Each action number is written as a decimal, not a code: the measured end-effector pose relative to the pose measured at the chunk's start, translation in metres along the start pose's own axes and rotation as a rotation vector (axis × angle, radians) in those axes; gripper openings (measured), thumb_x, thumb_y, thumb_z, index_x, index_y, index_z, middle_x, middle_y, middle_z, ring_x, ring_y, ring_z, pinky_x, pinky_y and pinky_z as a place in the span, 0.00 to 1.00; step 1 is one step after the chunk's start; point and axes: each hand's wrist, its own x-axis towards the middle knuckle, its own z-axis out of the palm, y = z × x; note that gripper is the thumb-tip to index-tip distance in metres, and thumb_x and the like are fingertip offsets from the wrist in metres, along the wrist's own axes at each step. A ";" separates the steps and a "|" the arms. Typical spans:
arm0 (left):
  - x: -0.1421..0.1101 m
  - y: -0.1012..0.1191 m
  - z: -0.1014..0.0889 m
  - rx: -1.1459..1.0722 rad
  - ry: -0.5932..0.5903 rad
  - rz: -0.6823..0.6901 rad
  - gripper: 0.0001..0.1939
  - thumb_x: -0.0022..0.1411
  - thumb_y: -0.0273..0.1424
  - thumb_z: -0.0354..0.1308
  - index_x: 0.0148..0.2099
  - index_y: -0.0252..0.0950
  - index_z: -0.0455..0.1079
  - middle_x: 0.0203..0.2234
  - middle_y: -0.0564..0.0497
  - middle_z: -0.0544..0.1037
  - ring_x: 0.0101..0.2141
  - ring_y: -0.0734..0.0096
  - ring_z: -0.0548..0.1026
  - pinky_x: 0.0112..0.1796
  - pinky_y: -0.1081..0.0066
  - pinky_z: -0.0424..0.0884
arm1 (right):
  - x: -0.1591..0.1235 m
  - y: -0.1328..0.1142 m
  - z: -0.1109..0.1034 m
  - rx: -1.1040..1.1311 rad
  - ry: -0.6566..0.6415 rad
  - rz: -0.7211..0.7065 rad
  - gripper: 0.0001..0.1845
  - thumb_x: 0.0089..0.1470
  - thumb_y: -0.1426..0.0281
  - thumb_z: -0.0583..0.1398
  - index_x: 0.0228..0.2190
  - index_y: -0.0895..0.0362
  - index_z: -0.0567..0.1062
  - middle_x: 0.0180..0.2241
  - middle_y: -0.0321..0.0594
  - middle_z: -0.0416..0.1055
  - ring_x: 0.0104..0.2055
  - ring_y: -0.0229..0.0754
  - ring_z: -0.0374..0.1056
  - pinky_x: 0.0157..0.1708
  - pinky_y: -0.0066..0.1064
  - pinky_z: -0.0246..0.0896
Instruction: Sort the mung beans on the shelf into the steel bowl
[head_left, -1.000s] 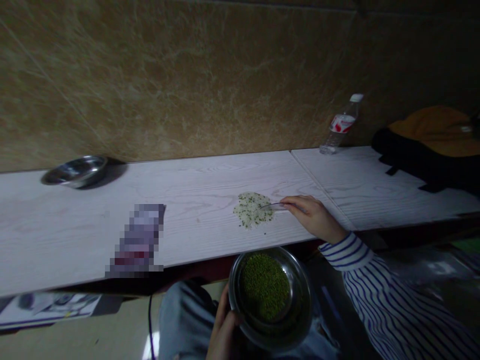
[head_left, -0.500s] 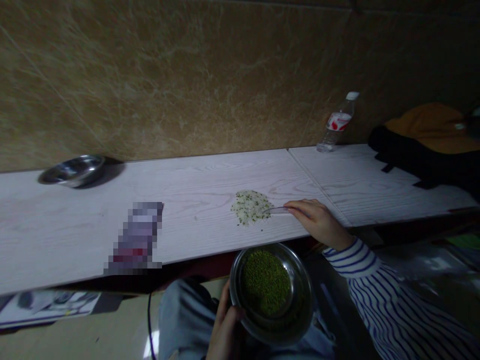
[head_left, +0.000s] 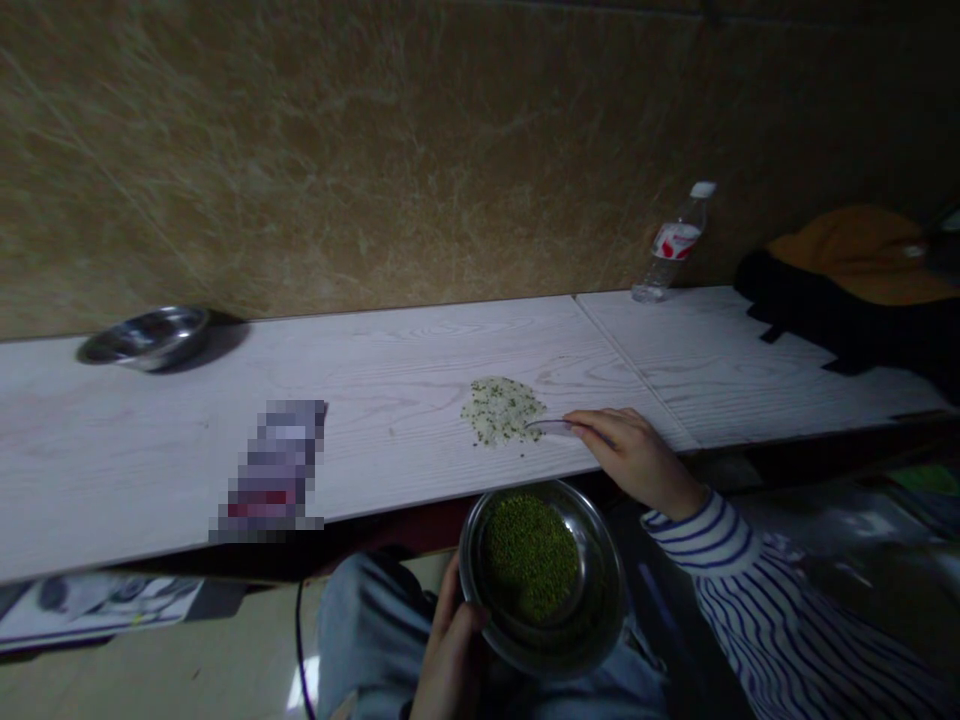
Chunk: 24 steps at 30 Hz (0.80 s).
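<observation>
My left hand [head_left: 452,640] grips the left rim of a steel bowl [head_left: 606,600], thumb on top. The bowl sits over my lap, just below the table's front edge, and holds many small green beans [head_left: 532,555], which look like mung beans. My right hand [head_left: 630,455] pinches thin metal tweezers [head_left: 553,426] just above the tabletop. Their tips point left at the right edge of a flat heap of white rice grains mixed with green beans [head_left: 501,408]. Whether the tips hold a bean is too small to tell.
The white wooden table [head_left: 397,350] runs along a tiled wall. A second steel bowl [head_left: 146,340] stands at the back left. A blurred-out flat object [head_left: 274,470] lies near the front edge. At the back right are a plastic bottle [head_left: 675,242] and an orange-and-black cap [head_left: 855,260].
My right hand and the tweezers have shifted very slightly left and down beside the heap. My left hand keeps its hold on the bowl.
</observation>
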 end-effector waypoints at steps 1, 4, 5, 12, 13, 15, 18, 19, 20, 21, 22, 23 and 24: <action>0.000 0.000 0.000 0.008 -0.008 0.002 0.31 0.48 0.25 0.56 0.57 0.42 0.66 0.50 0.48 0.73 0.53 0.54 0.67 0.50 0.60 0.63 | -0.001 -0.002 -0.001 -0.002 0.001 -0.008 0.11 0.59 0.71 0.54 0.41 0.55 0.74 0.40 0.40 0.77 0.41 0.43 0.72 0.42 0.40 0.63; 0.000 -0.001 -0.001 0.032 -0.027 0.006 0.30 0.48 0.25 0.57 0.56 0.43 0.67 0.50 0.49 0.74 0.52 0.55 0.67 0.50 0.61 0.63 | -0.006 -0.005 -0.003 -0.010 0.031 0.001 0.11 0.59 0.71 0.54 0.40 0.54 0.74 0.38 0.40 0.77 0.40 0.43 0.72 0.41 0.39 0.64; 0.000 -0.001 -0.002 0.032 -0.027 0.010 0.31 0.48 0.26 0.57 0.56 0.44 0.67 0.50 0.50 0.74 0.52 0.55 0.67 0.50 0.61 0.63 | -0.007 -0.004 -0.003 -0.016 0.050 0.017 0.11 0.58 0.71 0.54 0.40 0.54 0.74 0.38 0.40 0.77 0.40 0.44 0.72 0.41 0.39 0.64; -0.001 0.000 0.000 0.048 -0.039 0.024 0.33 0.48 0.26 0.55 0.58 0.45 0.64 0.49 0.51 0.74 0.50 0.56 0.68 0.48 0.62 0.65 | -0.015 -0.002 -0.001 -0.037 0.081 0.084 0.13 0.58 0.70 0.53 0.42 0.54 0.74 0.39 0.42 0.77 0.40 0.45 0.73 0.41 0.40 0.65; -0.002 0.001 0.001 0.050 -0.049 0.026 0.32 0.48 0.26 0.55 0.58 0.45 0.64 0.49 0.50 0.74 0.50 0.56 0.68 0.48 0.62 0.64 | -0.016 -0.004 0.000 -0.034 0.080 0.082 0.13 0.59 0.70 0.53 0.42 0.54 0.74 0.39 0.41 0.77 0.40 0.45 0.73 0.41 0.40 0.65; -0.003 0.002 0.002 0.045 -0.062 0.040 0.32 0.48 0.26 0.55 0.58 0.45 0.65 0.47 0.50 0.75 0.49 0.57 0.68 0.48 0.62 0.64 | -0.017 -0.009 0.001 -0.026 0.074 0.075 0.13 0.59 0.70 0.53 0.42 0.54 0.74 0.39 0.41 0.77 0.40 0.45 0.73 0.41 0.39 0.65; -0.003 0.002 0.001 0.040 -0.070 0.038 0.33 0.48 0.26 0.55 0.58 0.45 0.64 0.47 0.51 0.75 0.50 0.57 0.68 0.48 0.62 0.64 | -0.019 -0.017 0.002 -0.015 0.050 0.055 0.12 0.59 0.70 0.53 0.42 0.54 0.74 0.38 0.41 0.77 0.39 0.44 0.73 0.41 0.39 0.65; -0.003 0.002 0.001 0.038 -0.068 0.030 0.33 0.48 0.26 0.55 0.58 0.46 0.64 0.47 0.51 0.75 0.50 0.57 0.68 0.48 0.62 0.64 | -0.020 -0.018 0.001 -0.014 0.044 0.050 0.12 0.59 0.70 0.53 0.42 0.54 0.74 0.38 0.40 0.77 0.39 0.44 0.73 0.41 0.39 0.65; -0.003 0.002 0.001 0.035 -0.062 0.020 0.33 0.48 0.25 0.55 0.58 0.46 0.64 0.48 0.51 0.75 0.50 0.57 0.68 0.49 0.62 0.64 | -0.020 -0.019 0.001 -0.016 0.042 0.051 0.12 0.59 0.70 0.53 0.42 0.54 0.74 0.38 0.40 0.77 0.39 0.44 0.73 0.41 0.39 0.65; -0.003 0.002 0.001 0.031 -0.057 0.011 0.33 0.49 0.25 0.55 0.59 0.46 0.63 0.48 0.51 0.75 0.51 0.57 0.68 0.49 0.62 0.63 | -0.021 -0.019 0.000 -0.019 0.048 0.057 0.12 0.59 0.70 0.54 0.42 0.55 0.74 0.38 0.40 0.77 0.39 0.44 0.73 0.41 0.39 0.65; -0.003 0.002 0.001 0.026 -0.055 0.008 0.33 0.49 0.24 0.55 0.59 0.45 0.63 0.48 0.51 0.74 0.51 0.57 0.67 0.50 0.62 0.63 | -0.022 -0.019 -0.001 -0.026 0.058 0.070 0.12 0.59 0.70 0.54 0.42 0.55 0.74 0.38 0.41 0.77 0.39 0.44 0.73 0.41 0.39 0.65; -0.004 0.002 0.001 0.020 -0.059 0.012 0.33 0.50 0.24 0.54 0.59 0.45 0.63 0.48 0.51 0.74 0.52 0.57 0.67 0.50 0.62 0.62 | -0.022 -0.017 -0.001 -0.036 0.073 0.088 0.12 0.59 0.70 0.54 0.42 0.55 0.74 0.39 0.41 0.77 0.40 0.44 0.73 0.41 0.39 0.65; -0.004 0.002 0.001 0.015 -0.067 0.019 0.32 0.50 0.24 0.54 0.59 0.44 0.63 0.48 0.50 0.74 0.52 0.56 0.66 0.51 0.62 0.62 | -0.022 -0.015 -0.002 -0.048 0.092 0.108 0.12 0.59 0.69 0.54 0.42 0.55 0.74 0.39 0.42 0.77 0.40 0.45 0.73 0.41 0.39 0.65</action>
